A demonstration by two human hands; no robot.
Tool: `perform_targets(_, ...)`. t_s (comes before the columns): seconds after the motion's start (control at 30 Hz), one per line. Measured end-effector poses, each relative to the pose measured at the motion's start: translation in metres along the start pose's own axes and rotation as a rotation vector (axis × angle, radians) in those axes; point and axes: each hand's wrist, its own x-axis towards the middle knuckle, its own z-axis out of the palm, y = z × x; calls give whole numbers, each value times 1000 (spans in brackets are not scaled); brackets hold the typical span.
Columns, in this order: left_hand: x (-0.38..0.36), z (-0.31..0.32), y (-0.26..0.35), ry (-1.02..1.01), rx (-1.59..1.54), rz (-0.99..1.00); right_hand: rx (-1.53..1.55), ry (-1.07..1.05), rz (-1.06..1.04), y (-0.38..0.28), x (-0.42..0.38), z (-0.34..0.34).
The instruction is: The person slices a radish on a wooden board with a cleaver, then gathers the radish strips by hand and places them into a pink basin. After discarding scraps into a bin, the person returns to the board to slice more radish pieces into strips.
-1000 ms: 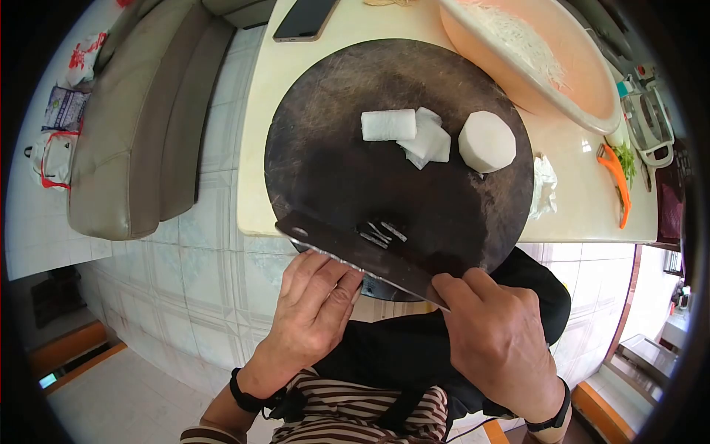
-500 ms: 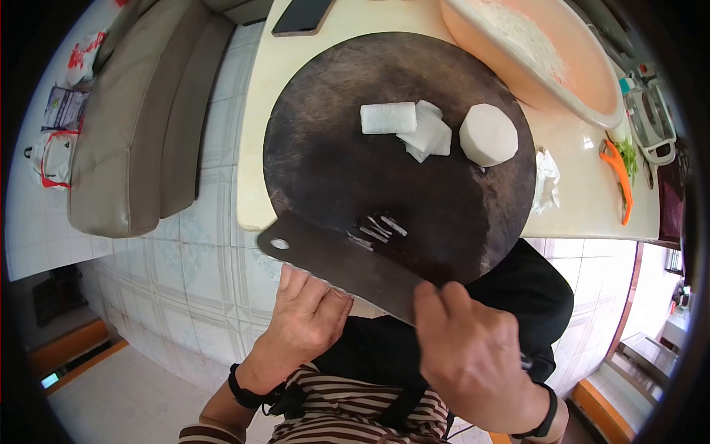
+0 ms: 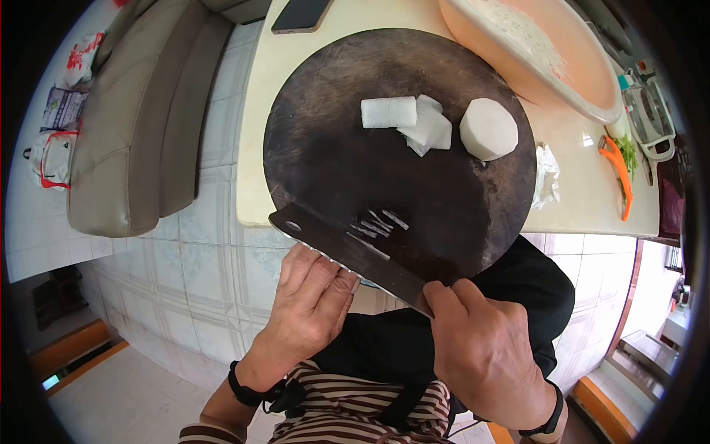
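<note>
My right hand [image 3: 482, 333] grips a dark cleaver [image 3: 347, 248], which slants across the front edge of a round dark chopping board [image 3: 325, 140]. My left hand [image 3: 310, 300] is curled, with its fingertips against the blade's lower edge. A thin white line runs along that edge by the fingers; whatever the fingers press on is hidden. Several thin white shreds [image 3: 381, 223] lie on the board just beyond the blade. Farther back are flat slices of white radish [image 3: 388, 112], partly overlapping, and a peeled radish chunk [image 3: 488, 129] at the right.
A peach-coloured basin [image 3: 584, 92] with white shreds stands at the table's back right. An orange peeler [image 3: 621, 181] and a crumpled white wrapper [image 3: 546, 177] lie right of the board. A phone [image 3: 299, 15] rests at the back left. A grey sofa [image 3: 133, 126] is on the left.
The blade has tilted more edge-on, and its holed end has shifted slightly right and away from me. Another long shred now shows beside the blade. My right hand has moved slightly right.
</note>
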Motion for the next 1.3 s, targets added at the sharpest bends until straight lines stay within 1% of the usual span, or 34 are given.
perform_targets(0.1, 1, 0, -1, -8, -8, -1, -23, 14, -11, 0, 3, 1)
perform_targets(0.17, 0, 2, 0, 2, -8, -9, -81, 6, -110, 5, 8, 5)
perform_targets(0.2, 0, 2, 1, 13, -9, -15, -83, 11, -109, 6, 9, 6)
perform_targets(0.37, 4, 2, 0, 7, -5, -3, -12, 75, -80, 12, 11, 10)
perform_targets(0.5, 3, 2, -1, 12, 7, 10, 46, 52, -83, 13, 3, 3)
perform_targets(0.57, 3, 0, -1, 6, 1, 2, 62, -2, -33, 10, -1, 1)
perform_targets(0.7, 4, 1, -1, 3, 8, 7, 118, 30, -20, 11, -5, 6)
perform_targets(0.77, 4, 3, -2, 9, 12, 6, 183, 28, 80, 10, -7, 3)
perform_targets(0.8, 4, 3, -2, 3, 16, 5, 183, 25, 80, 10, -7, 3)
perform_targets(0.87, 4, 4, -2, -2, 17, 4, 325, 85, 49, 9, -8, 3)
perform_targets(0.9, 4, 5, -1, 2, 11, -6, 324, 83, 49, 8, -8, 2)
perform_targets(0.97, 4, 5, 0, 7, 6, -17, 430, 23, 73, 6, -9, 0)
perform_targets(1.1, 5, 4, -1, 13, -11, -11, 387, 65, 73, 4, -11, 5)
perform_targets(1.17, 5, 5, -1, 12, -11, -11, 413, 32, 71, 4, -12, 4)
perform_targets(1.3, 5, 4, 0, 13, -17, -17, 468, 59, 67, 5, -15, 11)
